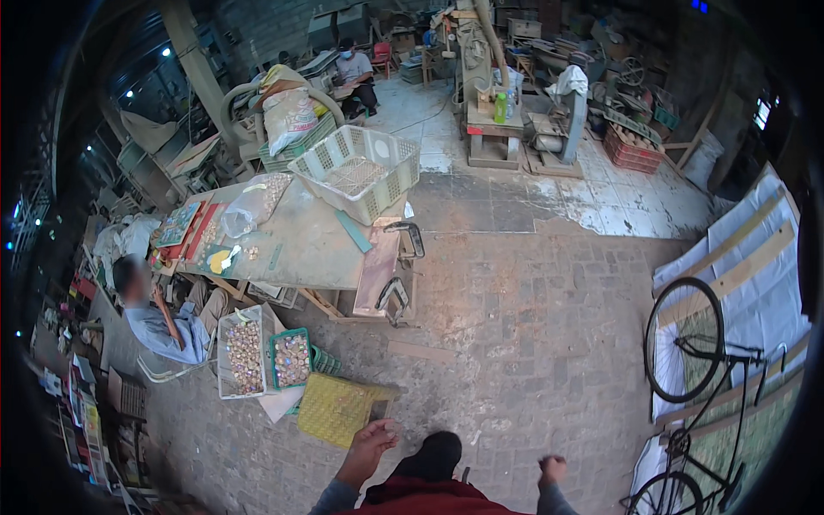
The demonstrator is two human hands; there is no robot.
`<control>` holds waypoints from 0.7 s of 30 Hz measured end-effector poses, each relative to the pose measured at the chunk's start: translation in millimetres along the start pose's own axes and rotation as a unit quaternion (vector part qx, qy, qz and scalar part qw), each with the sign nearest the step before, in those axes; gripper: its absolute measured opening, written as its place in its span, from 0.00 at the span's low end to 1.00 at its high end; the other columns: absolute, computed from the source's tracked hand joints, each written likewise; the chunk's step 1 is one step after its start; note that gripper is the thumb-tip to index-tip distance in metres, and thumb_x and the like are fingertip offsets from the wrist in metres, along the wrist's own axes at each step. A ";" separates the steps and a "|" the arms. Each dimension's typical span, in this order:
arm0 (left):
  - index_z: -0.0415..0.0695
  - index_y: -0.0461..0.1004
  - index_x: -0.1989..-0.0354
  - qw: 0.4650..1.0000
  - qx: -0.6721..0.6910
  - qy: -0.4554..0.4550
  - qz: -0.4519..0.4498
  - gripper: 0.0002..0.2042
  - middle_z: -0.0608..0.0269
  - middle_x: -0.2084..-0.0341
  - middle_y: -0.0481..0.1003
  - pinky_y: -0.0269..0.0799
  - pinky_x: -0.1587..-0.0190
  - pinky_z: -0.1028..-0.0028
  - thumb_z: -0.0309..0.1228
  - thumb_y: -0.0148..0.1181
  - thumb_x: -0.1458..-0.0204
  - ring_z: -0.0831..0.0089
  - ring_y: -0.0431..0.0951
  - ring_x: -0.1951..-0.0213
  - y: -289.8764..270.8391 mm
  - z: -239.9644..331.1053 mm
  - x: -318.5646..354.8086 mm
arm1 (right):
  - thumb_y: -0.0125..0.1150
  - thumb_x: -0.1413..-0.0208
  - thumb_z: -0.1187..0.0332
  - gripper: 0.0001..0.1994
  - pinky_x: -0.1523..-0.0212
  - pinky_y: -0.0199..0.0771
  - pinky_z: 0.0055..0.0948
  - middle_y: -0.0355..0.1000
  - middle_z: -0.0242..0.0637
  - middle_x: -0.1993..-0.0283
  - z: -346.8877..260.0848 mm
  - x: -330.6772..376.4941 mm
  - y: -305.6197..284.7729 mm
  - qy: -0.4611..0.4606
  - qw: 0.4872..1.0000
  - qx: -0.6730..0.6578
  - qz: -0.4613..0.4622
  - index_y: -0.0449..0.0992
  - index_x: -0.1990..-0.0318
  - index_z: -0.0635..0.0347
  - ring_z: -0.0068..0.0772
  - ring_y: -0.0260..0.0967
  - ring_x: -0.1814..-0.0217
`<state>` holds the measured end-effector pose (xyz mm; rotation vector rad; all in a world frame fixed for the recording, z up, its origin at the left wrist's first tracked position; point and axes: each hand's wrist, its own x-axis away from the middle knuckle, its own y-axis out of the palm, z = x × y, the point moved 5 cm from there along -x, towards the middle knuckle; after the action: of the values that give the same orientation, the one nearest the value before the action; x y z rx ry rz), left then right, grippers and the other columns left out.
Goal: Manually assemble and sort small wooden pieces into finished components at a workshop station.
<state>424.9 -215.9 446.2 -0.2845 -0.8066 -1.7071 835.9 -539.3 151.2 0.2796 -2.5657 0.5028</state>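
Note:
My left hand (371,448) is raised in front of me at the lower middle. Its fingers are loosely bent and partly apart, and nothing shows in them. It is nearest to a yellow perforated plastic stool or upturned crate (333,407). My right hand (554,469) hangs over the brick floor (549,360), its fingers curled in and no held thing visible. Beyond the yellow piece stand a white crate (225,369) and a green basket (276,365), both filled with many small round pieces.
A worktable (313,257) with clamps (393,300) and a large pale crate (408,167) stands ahead left. A seated person (159,330) works at its left side; another person (354,73) sits farther back. A bicycle (725,378) leans at right. Machines (554,137) stand at the back.

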 end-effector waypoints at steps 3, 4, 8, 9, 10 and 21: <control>0.36 0.70 0.47 1.000 0.021 0.001 -0.014 0.16 0.57 0.55 0.77 0.73 0.50 0.71 0.26 0.56 0.43 0.72 0.78 0.57 43.2 13.6 -35.4 | 0.60 0.53 0.77 0.07 0.72 0.79 0.33 0.71 0.40 0.73 -130.9 -10.1 139.3 -0.051 0.984 -0.090 -0.147 0.69 0.67 0.65 0.33 0.73 0.74; 0.36 0.70 0.47 1.000 0.016 -0.004 -0.011 0.15 0.56 0.54 0.76 0.73 0.50 0.72 0.26 0.56 0.42 0.71 0.78 0.56 62.2 23.6 -53.3 | 0.61 0.52 0.78 0.07 0.72 0.78 0.33 0.71 0.39 0.72 -164.4 -25.8 178.8 -0.036 0.977 -0.125 -0.170 0.68 0.67 0.63 0.33 0.73 0.74; 0.35 0.69 0.46 0.981 -0.142 0.103 -0.085 0.17 0.58 0.54 0.76 0.70 0.48 0.74 0.25 0.55 0.43 0.73 0.75 0.51 152.1 77.0 -147.1 | 0.60 0.51 0.76 0.07 0.71 0.77 0.29 0.70 0.39 0.71 -277.8 -100.2 246.2 -0.097 0.974 -0.106 -0.177 0.67 0.66 0.65 0.31 0.73 0.74; 0.35 0.70 0.46 0.988 -0.094 0.081 -0.091 0.17 0.59 0.54 0.76 0.69 0.49 0.76 0.25 0.55 0.43 0.75 0.74 0.52 166.6 84.0 -200.3 | 0.59 0.51 0.76 0.07 0.72 0.77 0.28 0.70 0.38 0.71 -306.1 -125.9 259.6 -0.092 0.979 -0.110 -0.144 0.67 0.67 0.64 0.30 0.71 0.76; 0.35 0.70 0.46 0.993 -0.046 0.046 -0.098 0.17 0.61 0.54 0.76 0.68 0.49 0.77 0.25 0.56 0.43 0.76 0.74 0.52 186.4 87.3 -229.6 | 0.59 0.52 0.75 0.07 0.74 0.74 0.27 0.68 0.36 0.72 -315.6 -156.3 257.1 -0.105 0.980 -0.132 -0.107 0.68 0.66 0.63 0.27 0.68 0.78; 0.40 0.67 0.43 0.967 -0.091 0.156 -0.180 0.18 0.64 0.55 0.75 0.70 0.50 0.76 0.21 0.54 0.43 0.78 0.74 0.54 391.9 298.7 -453.9 | 0.62 0.51 0.68 0.09 0.84 0.63 0.29 0.65 0.33 0.79 -313.7 -359.0 172.5 0.088 0.989 0.022 0.121 0.68 0.70 0.61 0.26 0.59 0.84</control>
<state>859.6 284.0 545.8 0.0148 -0.4877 -2.1072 1229.7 -220.2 166.6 -0.0601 -2.4292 0.6434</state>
